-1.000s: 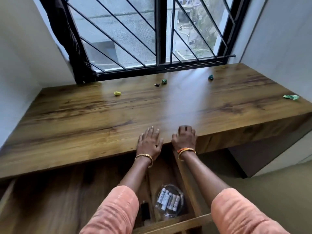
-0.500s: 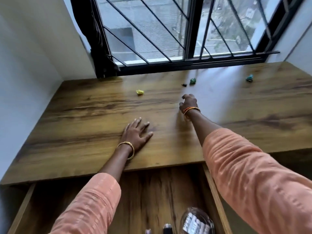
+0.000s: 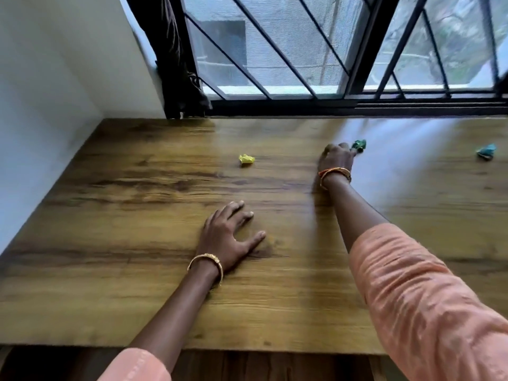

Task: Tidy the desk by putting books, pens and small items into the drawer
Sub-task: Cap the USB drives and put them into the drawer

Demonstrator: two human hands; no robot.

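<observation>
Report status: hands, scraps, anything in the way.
Left hand flat on desk. Right hand at green scrap, grip unclear. Yellow scrap, teal scrap loose. Nothing in the way.

Open wooden desk [image 3: 123, 270] on the near left, with only a yellow scrap [image 3: 246, 159], green scrap [image 3: 359, 145] and teal scrap [image 3: 486, 151] scattered along the far side.

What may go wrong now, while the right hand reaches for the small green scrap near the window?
The right hand only meets the green scrap at its fingertips, so it may push it away. The yellow scrap and teal scrap lie far apart and may be forgotten.
</observation>
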